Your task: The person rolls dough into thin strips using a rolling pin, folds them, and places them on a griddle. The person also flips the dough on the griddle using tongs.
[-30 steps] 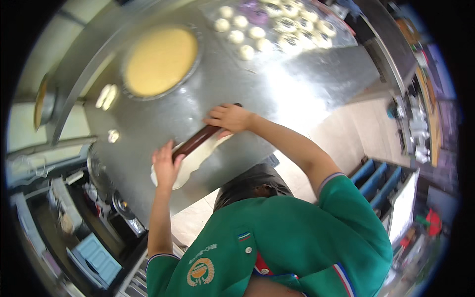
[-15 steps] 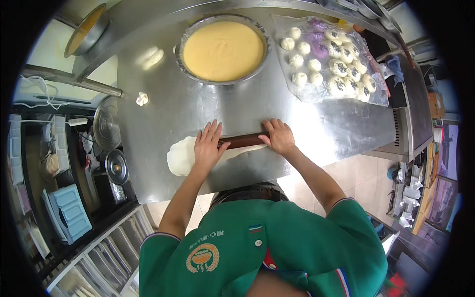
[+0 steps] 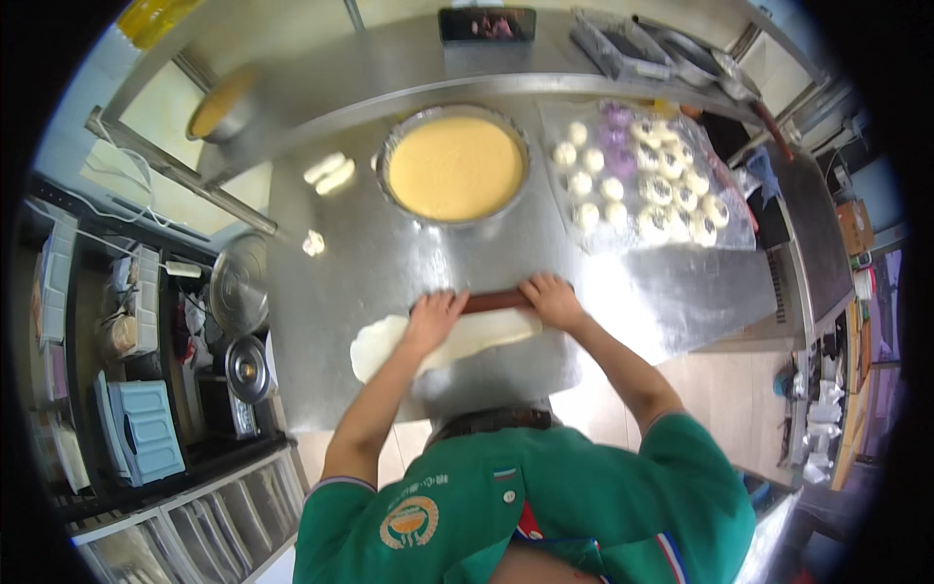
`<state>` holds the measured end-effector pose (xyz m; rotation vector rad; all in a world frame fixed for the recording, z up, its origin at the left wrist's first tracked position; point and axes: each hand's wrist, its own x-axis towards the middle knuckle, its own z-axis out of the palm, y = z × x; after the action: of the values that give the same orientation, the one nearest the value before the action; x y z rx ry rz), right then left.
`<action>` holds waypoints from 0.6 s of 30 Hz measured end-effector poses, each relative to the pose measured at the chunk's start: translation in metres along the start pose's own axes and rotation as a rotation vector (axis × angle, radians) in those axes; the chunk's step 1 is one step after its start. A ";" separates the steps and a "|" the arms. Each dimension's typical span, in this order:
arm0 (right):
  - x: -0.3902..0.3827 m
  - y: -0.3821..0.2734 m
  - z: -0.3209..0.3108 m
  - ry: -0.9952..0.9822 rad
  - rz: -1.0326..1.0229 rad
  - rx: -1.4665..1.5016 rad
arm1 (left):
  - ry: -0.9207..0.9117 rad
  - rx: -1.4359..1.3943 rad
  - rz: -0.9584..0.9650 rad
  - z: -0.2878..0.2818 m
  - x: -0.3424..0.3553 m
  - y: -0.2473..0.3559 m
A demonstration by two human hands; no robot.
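Observation:
A dark brown rolling pin [image 3: 498,302] lies crosswise on the steel table, gripped near its two ends. My left hand [image 3: 437,318] bends its fingers over the left end, and my right hand [image 3: 556,300] does the same at the right end. On my side of the pin spreads a long, thin sheet of pale dough [image 3: 477,337]. Its wider left end pokes out past my left forearm, which covers part of it. The pin sits along or just beyond the sheet's far edge; whether dough is under it I cannot tell.
Beyond the pin stands a big metal bowl [image 3: 385,185] of yellow batter [image 3: 455,165]. White dough pieces [image 3: 331,173] and a small lump [image 3: 312,242] lie to its left. Filled buns [image 3: 671,185], white and purple, rest on plastic sheeting at right. A shelf [image 3: 321,112] runs along the back.
The view has tilted, showing more of the back shelf. The pin has moved toward the dough's far edge, uncovering more of the sheet. My fingers, stretched out before, now curl over the pin.

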<state>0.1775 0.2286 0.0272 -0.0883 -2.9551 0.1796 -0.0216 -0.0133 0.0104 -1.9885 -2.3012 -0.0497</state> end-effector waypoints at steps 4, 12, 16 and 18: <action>0.003 -0.020 -0.032 -0.165 0.170 0.148 | -0.015 -0.454 -0.315 -0.043 -0.005 0.016; -0.028 -0.059 -0.022 -0.169 0.410 0.082 | 0.107 -0.334 -0.408 -0.026 -0.046 0.046; -0.075 -0.091 -0.038 -0.129 0.321 0.057 | 0.154 -0.330 -0.222 -0.020 -0.091 0.071; -0.104 -0.096 -0.023 -0.122 0.243 0.081 | 0.173 -0.373 -0.154 -0.021 -0.104 0.081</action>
<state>0.2797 0.1292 0.0437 -0.4410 -3.0460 0.3487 0.0748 -0.1062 0.0175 -1.8554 -2.4640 -0.6807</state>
